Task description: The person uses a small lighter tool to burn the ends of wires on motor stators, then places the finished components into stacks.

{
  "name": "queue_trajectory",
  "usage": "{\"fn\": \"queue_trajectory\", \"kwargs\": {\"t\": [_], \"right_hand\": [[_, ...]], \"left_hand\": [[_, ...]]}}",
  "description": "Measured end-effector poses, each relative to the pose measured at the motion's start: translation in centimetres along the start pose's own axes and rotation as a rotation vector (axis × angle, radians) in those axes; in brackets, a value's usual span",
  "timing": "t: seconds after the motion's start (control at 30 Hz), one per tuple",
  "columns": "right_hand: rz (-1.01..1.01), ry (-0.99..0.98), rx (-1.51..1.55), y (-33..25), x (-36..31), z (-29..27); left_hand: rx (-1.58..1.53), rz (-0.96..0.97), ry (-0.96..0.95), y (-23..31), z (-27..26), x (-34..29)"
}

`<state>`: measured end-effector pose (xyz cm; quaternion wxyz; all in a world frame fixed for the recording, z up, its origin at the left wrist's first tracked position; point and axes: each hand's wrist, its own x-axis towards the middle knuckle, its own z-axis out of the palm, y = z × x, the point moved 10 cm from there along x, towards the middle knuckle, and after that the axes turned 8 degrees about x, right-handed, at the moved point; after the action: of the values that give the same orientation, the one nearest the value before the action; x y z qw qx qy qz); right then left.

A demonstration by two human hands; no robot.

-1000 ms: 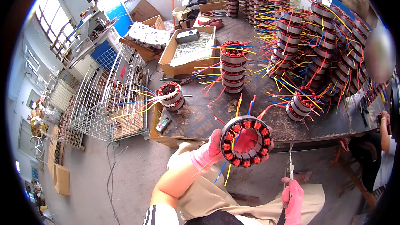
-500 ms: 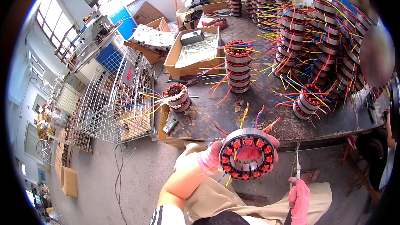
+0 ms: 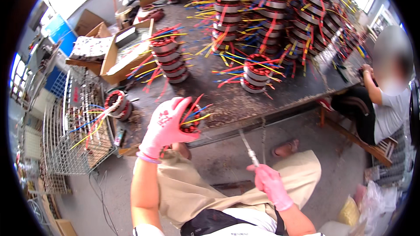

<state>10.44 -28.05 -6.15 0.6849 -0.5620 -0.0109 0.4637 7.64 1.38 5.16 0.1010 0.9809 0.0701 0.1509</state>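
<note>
Gripping a copper-wound metal ring (image 3: pixel 190 124) by the near edge of a dark table (image 3: pixel 208 87), a person's pink-gloved left hand (image 3: pixel 165 124) curls its fingers around it, while the gloved right hand (image 3: pixel 270 182), lower down over beige trousers (image 3: pixel 302 168), has its fingers clamped on a slim pale tool (image 3: pixel 251 155).

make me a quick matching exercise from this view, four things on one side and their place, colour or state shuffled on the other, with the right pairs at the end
Things
1. left hand
2. right hand
3. drum
4. open cardboard box

Place, colour or state
a. blue, at the upper left of the picture
b. has a grey case inside
c. holding a slim tool
d. gripping a wire-wound ring

Right pairs: 1-d, 2-c, 3-a, 4-b
</note>
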Motion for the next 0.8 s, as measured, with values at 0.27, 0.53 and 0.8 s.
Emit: {"fn": "queue_trajectory", "kwargs": {"t": [0.27, 0.53, 0.8], "right_hand": [[0.102, -0.093, 0.002, 3.4, 1.1, 1.4], [0.152, -0.095, -0.030, 2.7, 1.3, 2.8], [0.132, -0.115, -0.055, 2.5, 1.4, 3.2]], "left_hand": [[-0.002, 0.122, -0.137, 1.0, 2.6, 0.9], [-0.018, 0.031, -0.239, -0.2, 3.7, 0.6], [-0.026, 0.035, -0.130, -0.2, 2.9, 0.7]]}}
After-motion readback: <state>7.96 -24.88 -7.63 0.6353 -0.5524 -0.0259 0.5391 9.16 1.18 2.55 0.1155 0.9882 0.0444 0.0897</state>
